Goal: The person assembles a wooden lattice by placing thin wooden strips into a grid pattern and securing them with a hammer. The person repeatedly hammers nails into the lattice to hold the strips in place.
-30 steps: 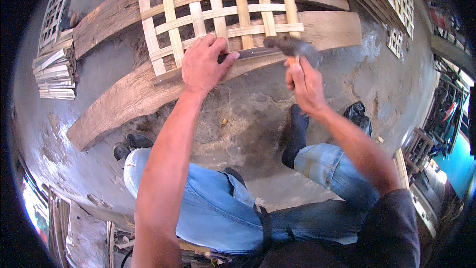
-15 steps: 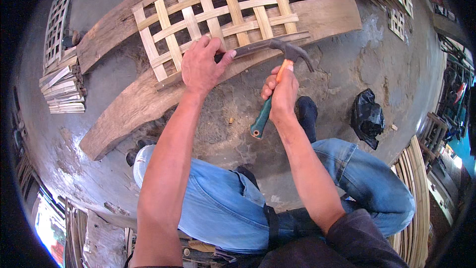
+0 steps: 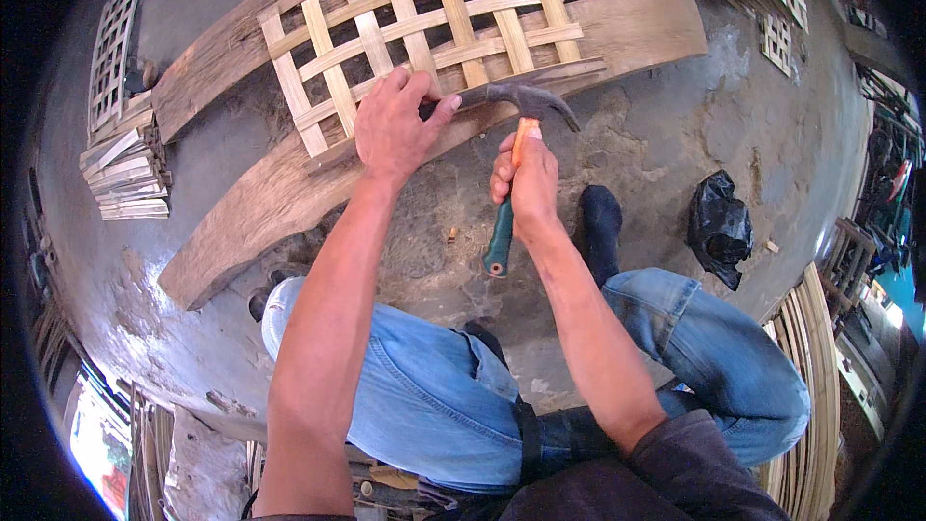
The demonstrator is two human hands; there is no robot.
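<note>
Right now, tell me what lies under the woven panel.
Two wooden boards show partly through gaps in the panel; what its strips and the left hand cover cannot be seen.

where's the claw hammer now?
Head view, right of centre: claw hammer in the right hand, its head beside the left hand by the woven slat lattice.

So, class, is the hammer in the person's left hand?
No, the right hand grips the hammer, while the left hand rests at the near edge of the woven lattice.

The woven lattice (image 3: 407, 31) was cut off at the top and partly hidden by the left hand (image 3: 397, 125); the hammer handle (image 3: 501, 236), by the right hand (image 3: 531, 183).
</note>
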